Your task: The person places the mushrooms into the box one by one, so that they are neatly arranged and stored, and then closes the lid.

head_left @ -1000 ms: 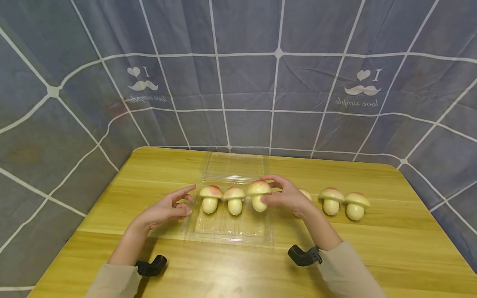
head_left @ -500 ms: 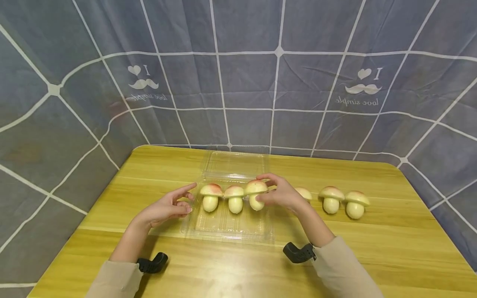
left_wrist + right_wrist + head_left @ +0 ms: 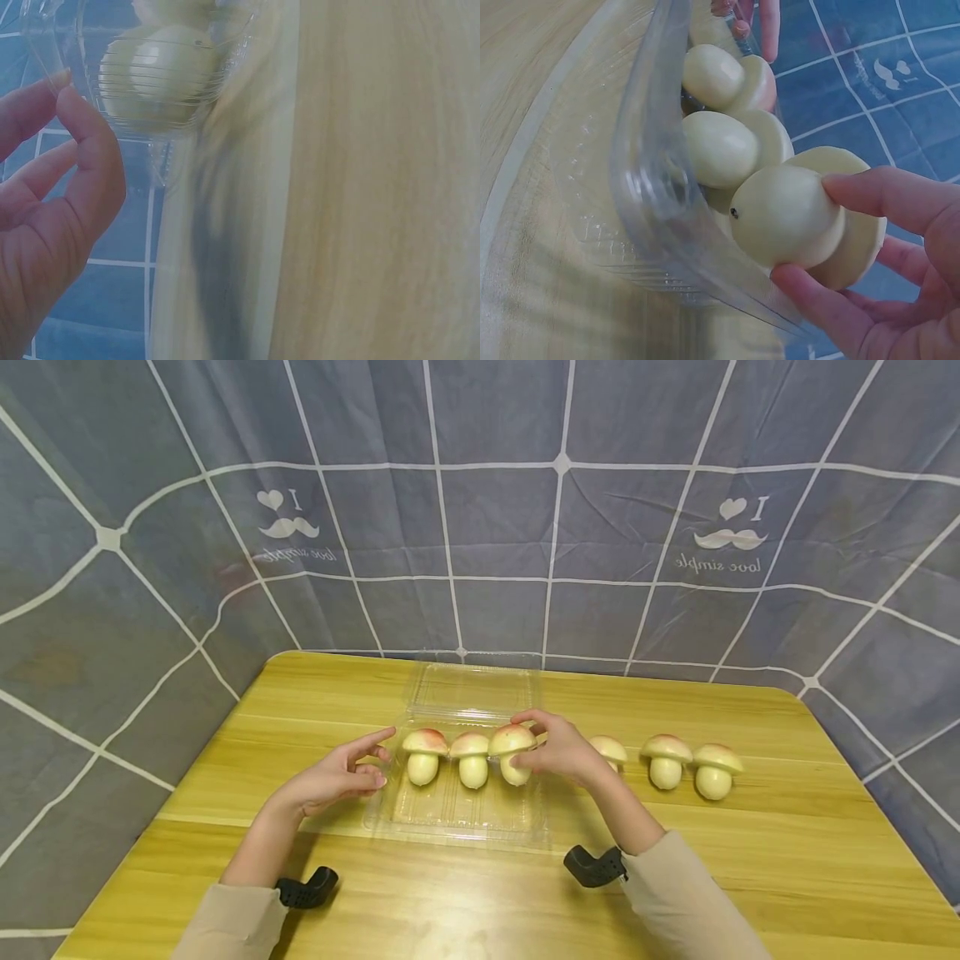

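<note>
A clear plastic clamshell box [image 3: 457, 837] lies with its lid [image 3: 474, 689] folded back. Across it sit two toy mushrooms, the left mushroom [image 3: 423, 756] and the middle mushroom [image 3: 472, 760], with reddish-yellow caps and pale stems. At the box's right side my right hand [image 3: 558, 750] grips a third mushroom [image 3: 513, 752]; the right wrist view has its stem [image 3: 780, 217] between thumb and finger, within the box's right wall. My left hand [image 3: 341, 778] pinches the box's left rim between thumb and finger, as the left wrist view [image 3: 64, 172] has it.
Right of the box, three more mushrooms stand in a row: one partly hidden mushroom [image 3: 609, 748] behind the right wrist, a mushroom [image 3: 666, 762] and a last mushroom [image 3: 715, 772]. The wooden table [image 3: 465, 910] meets a grey-blue grid curtain [image 3: 495, 527] at the back.
My right hand has moved slightly left with the third mushroom, bringing it closer to the middle one. The left hand stays at the box's left rim.
</note>
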`<state>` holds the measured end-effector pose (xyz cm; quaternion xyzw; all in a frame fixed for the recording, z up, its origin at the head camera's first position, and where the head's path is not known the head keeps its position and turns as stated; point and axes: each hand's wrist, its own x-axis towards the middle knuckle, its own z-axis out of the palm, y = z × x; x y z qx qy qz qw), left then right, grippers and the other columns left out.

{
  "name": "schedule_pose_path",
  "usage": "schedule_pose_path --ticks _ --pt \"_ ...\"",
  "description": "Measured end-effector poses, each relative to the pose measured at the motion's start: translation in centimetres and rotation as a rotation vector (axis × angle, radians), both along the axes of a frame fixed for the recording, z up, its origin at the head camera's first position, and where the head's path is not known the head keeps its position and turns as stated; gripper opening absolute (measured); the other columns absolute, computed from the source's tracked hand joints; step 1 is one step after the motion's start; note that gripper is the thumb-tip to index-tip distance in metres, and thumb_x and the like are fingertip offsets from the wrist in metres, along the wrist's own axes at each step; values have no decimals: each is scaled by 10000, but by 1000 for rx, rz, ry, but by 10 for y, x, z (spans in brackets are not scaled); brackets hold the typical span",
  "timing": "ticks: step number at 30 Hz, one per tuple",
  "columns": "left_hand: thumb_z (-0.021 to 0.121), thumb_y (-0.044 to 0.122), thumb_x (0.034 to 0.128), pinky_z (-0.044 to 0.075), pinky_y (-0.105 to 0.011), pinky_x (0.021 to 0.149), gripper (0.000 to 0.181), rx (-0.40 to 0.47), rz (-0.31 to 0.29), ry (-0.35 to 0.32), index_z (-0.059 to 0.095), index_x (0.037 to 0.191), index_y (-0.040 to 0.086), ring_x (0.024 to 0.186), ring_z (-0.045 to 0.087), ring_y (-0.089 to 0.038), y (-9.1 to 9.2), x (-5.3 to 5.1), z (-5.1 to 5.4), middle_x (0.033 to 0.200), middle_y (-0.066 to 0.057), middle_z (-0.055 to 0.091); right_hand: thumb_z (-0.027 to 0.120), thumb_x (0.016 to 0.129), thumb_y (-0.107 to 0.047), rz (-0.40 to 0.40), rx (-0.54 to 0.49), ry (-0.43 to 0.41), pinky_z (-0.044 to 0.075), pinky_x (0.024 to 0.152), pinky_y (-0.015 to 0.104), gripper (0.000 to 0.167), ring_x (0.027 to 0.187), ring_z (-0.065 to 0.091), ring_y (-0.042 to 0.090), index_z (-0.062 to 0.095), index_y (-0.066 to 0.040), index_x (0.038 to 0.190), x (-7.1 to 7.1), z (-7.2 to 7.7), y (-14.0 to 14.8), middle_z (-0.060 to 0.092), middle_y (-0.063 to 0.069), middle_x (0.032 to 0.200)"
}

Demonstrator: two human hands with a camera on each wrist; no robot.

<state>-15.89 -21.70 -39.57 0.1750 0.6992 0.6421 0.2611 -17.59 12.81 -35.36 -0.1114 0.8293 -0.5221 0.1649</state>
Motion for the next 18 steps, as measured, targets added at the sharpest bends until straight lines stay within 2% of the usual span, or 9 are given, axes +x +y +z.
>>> schedule_pose_path --ticks 10,18 --pt "597 -3 877 446 -225 653 795 1 2 -11 90 1490 20 696 436 -68 1 0 1 1202 -208 278 752 709 7 -37 105 37 520 615 394 549 640 543 196 529 -64 1206 3 3 -8 500 199 1078" --pt "594 5 881 459 -242 668 791 -11 9 -12 91 1491 26 716 441 -77 1 -1 1 1205 -224 275 788 696 -66 -67 260 120 483 582 283 563 746 550 223 549 -87 1205 2 2 -13 557 166 1062"
